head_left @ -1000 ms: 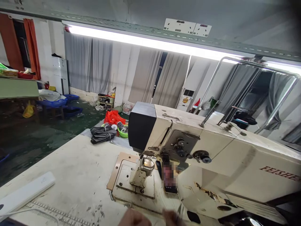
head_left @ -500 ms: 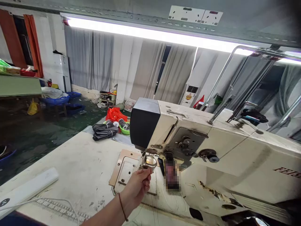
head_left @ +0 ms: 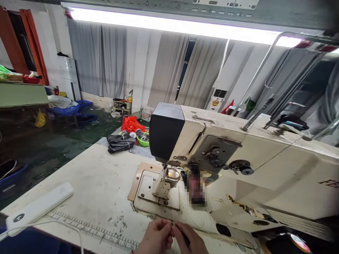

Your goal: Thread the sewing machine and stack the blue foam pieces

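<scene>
While both hands meet at the lower edge of the view, the left hand (head_left: 156,238) and the right hand (head_left: 189,240) touch each other with their fingertips pinched together, nearly closed. Between them a thin white thread (head_left: 173,231) seems to be held, but it is too fine to see clearly how each hand grips it. Something dark also shows at the right hand; I cannot tell what it is.

Just beyond the hands stands the sewing machine (head_left: 238,165), cream coloured with a black end cover, on the worn white desk (head_left: 92,187). Its presser foot (head_left: 165,183) is above the metal plate (head_left: 148,183), and loose white thread lies on the machine bed near a blurred dark object.

On the left of the desk lies a long white power strip (head_left: 39,208) with a white cable, near a printed ruler (head_left: 92,231) along the desk edge. At the far end of the desk lie a bundle of dark straps (head_left: 119,143), a green basket (head_left: 143,140) and a red bag (head_left: 131,123). Above, a long lamp (head_left: 172,26) is shining.
</scene>
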Tool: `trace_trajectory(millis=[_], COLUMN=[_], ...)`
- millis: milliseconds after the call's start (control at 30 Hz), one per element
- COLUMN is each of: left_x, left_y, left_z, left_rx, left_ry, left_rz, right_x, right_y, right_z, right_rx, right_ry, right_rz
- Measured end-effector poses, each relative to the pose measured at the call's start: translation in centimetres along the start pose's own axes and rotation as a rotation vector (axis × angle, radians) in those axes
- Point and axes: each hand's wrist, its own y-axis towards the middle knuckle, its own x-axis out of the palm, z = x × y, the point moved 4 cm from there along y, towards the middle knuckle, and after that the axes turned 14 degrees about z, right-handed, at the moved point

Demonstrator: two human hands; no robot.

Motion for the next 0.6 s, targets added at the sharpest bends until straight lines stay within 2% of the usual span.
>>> trace_trajectory(millis=[100,167,233,400,533,600], left_x=[-0.6,-0.9,-1.3,-1.6,-1.5,-2.4], left_y=[-0.2,-0.4,-0.5,-0.4,-0.4,-1.2], left_z=[0.9,1.4,1.7,1.9,2.3,3.0], left_rx=[0.048,0.072,0.079,0.098,0.124,0.154], left_ry=[0.016,0.035,0.054,0.095,0.142,0.185], left_rz=[-0.002,-0.009,-0.007,0.037,0.038,0.035], right_x=[0.8,0.7,0.5,0.3,1.2,1.4], right_y=[0.8,1.2,1.4,1.2,1.0,1.1], right_z=[-1.4,-2.0,-2.2,-1.5,-2.6,-3.5], right_rx=[0.018,0.014,0.003,0.021,0.011,-0.001], right_ry=[-0.189,-0.266,-0.267,-0.212,-0.251,-0.242], right_rz=[-0.143,-0.183,-0.204,-0.156,-0.275,-0.274])
